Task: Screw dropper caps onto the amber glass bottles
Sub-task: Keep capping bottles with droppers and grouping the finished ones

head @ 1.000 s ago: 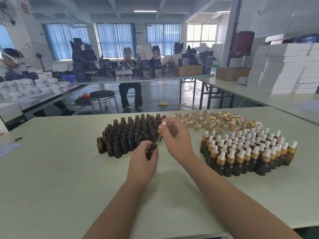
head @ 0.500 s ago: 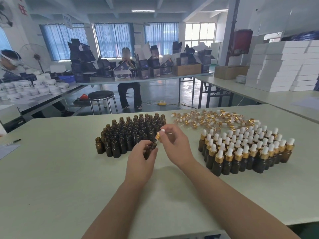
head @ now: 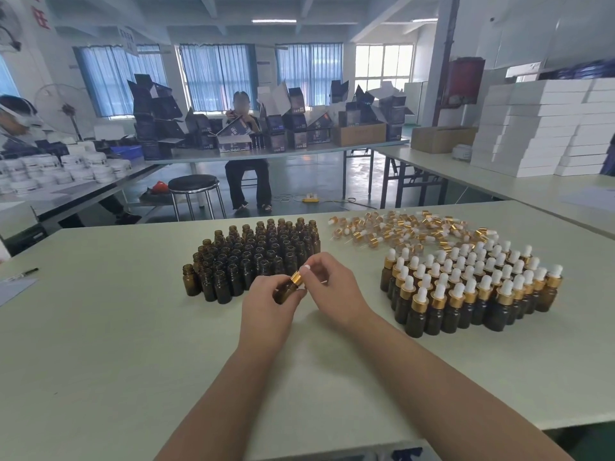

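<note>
Amber bottle [head: 285, 291], dark and tilted, held in left hand [head: 266, 306]; right hand [head: 334, 287] pinches its gold-collared cap [head: 297, 280], apparently seated.

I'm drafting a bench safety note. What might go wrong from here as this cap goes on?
1. The bottle lies tilted in the left hand while the right hand pinches the dropper cap on its neck; it may cross-thread or seat crooked.
2. Both hands work right in front of the packed uncapped bottles; a bump could topple several.
</note>
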